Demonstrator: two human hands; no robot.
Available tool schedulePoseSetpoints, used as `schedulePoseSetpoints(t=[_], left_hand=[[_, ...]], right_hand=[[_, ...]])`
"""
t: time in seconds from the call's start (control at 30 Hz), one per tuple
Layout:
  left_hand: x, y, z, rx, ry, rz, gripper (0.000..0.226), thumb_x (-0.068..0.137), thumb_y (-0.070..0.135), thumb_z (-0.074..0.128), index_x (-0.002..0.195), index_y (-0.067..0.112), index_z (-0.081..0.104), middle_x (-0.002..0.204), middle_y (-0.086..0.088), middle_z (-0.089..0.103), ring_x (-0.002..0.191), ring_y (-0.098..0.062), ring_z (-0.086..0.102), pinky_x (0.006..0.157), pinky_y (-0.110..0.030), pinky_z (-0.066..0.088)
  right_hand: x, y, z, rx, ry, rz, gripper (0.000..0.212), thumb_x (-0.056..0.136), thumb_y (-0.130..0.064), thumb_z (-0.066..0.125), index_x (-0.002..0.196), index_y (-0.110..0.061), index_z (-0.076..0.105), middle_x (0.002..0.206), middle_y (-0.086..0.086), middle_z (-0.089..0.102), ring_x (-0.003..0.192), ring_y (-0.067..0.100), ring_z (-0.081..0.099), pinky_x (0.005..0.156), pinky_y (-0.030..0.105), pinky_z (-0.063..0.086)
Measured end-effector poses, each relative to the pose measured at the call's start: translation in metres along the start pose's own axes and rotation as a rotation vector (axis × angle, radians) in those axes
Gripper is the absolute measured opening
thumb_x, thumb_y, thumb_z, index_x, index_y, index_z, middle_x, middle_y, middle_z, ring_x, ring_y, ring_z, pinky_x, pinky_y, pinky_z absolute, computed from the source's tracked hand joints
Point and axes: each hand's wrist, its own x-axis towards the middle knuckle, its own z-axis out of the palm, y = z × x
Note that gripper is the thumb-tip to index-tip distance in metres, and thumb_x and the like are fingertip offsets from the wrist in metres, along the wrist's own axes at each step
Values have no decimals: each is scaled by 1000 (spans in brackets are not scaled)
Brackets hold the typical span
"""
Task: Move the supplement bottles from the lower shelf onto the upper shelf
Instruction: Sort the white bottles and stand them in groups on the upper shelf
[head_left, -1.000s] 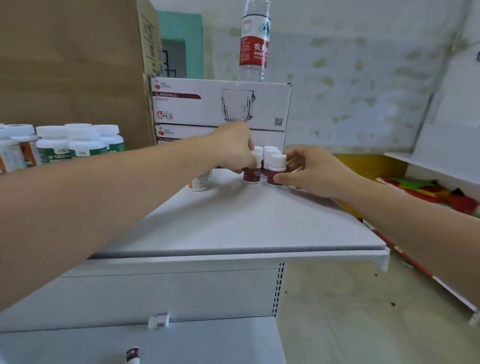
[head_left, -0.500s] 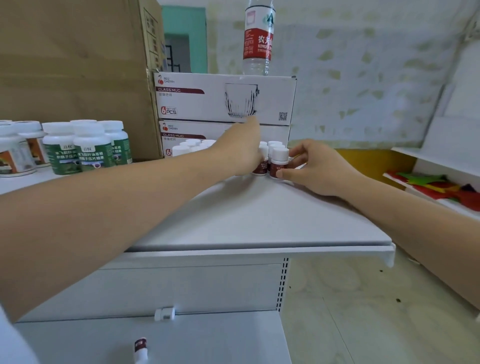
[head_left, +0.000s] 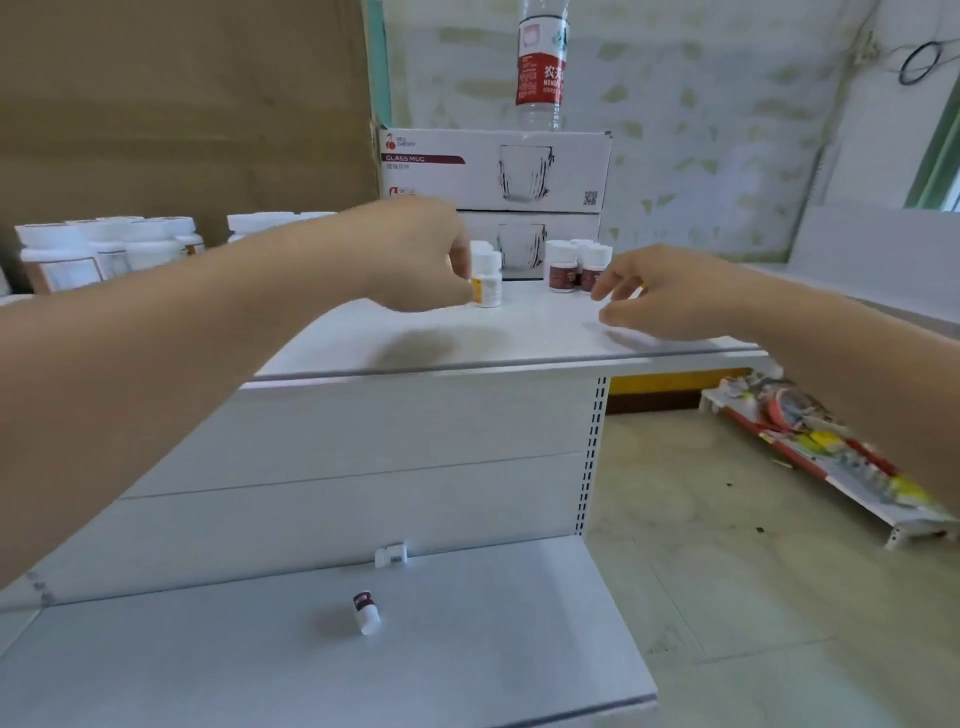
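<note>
Head view: both hands are up at the upper shelf (head_left: 519, 338). Left hand (head_left: 415, 260) has curled fingers (head_left: 460, 257) against the left side of the yellow bottle (head_left: 488, 285), which stands upright on that shelf. Can't tell if it pinches the bottle or only touches it, as the hand hides the contact. Right hand (head_left: 670, 296) is loose & half spread and holds nothing. It's just beside the red bottles (head_left: 563, 270), a small upright group in front of the mug boxes (head_left: 493, 171). One bottle is left on the lower shelf (head_left: 493, 665): the fallen bottle (head_left: 366, 613), lying on its side near the middle w/ its cap toward the camera.

Step, as I read it: finish placing up top, then fetch the fallen one. To do it well:
- Check the yellow bottle sits flat before letting go.
- Take the fingers off sideways & up, no drag, since the bottles are small & prob. light enough to tip.
- Pull the right hand straight back, clear of the red group.
- For the fallen bottle, come down from above & pinch across the body, not the cap, as it may roll.
- Stand it w/ the red bottles, whose label looks alike, well back from the shelf edge.
</note>
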Motion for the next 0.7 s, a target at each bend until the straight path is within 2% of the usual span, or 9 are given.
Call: schedulePoseSetpoints(t=[0.1,0.27,0.37,0.47,0.53,0.63,0.7], left_hand=[[-55,-33,-4,33,-1,-2,14,91,35,56,95,29,67,98,7,63,91,-19,57,73,-28,43],[-152,-83,-6,10,31,-20,15,90,44,56,95,35,66,94,16,67,88,-13,61,80,-35,54],[-200,-105,2,25,41,22,16,90,47,55,97,35,63,93,16,64,87,-13,60,78,-36,53],[-233,-131,26,2,-138,8,22,91,50,55,106,35,61,97,13,62,91,-13,58,82,-34,51],[-249,-152,53,-21,-263,-17,29,91,51,55,114,34,61,103,14,62,94,-12,58,87,-33,49],[-264,-183,98,-44,-396,-82,34,92,49,56,121,31,59,113,10,62,97,-12,59,85,-27,46],[-267,-199,130,-81,-425,-124,34,93,44,58,123,28,59,116,7,62,97,-13,58,81,-25,43]], right_hand=[[-35,-41,4,-8,21,-4,23,93,-31,56,115,-27,62,112,-3,59,102,18,56,81,31,42],[-92,-106,23,-2,15,-19,15,92,-34,56,105,-29,62,98,-9,60,85,10,57,69,28,45],[-119,-132,48,-1,-17,-29,18,91,-35,56,107,-29,63,93,-14,61,88,11,58,75,29,45],[-137,-147,84,-65,-163,-46,33,92,-43,55,123,-32,57,110,-13,61,103,14,59,91,33,49],[-144,-152,110,-128,-324,-93,42,92,-49,53,132,-34,49,122,-13,57,109,12,57,94,32,48],[-143,-154,148,-179,-544,-84,47,93,-53,51,137,-35,44,128,-12,56,112,11,55,95,28,44],[-136,-151,173,-164,-613,-63,46,94,-52,50,137,-34,44,128,-10,57,110,11,55,89,26,40]])
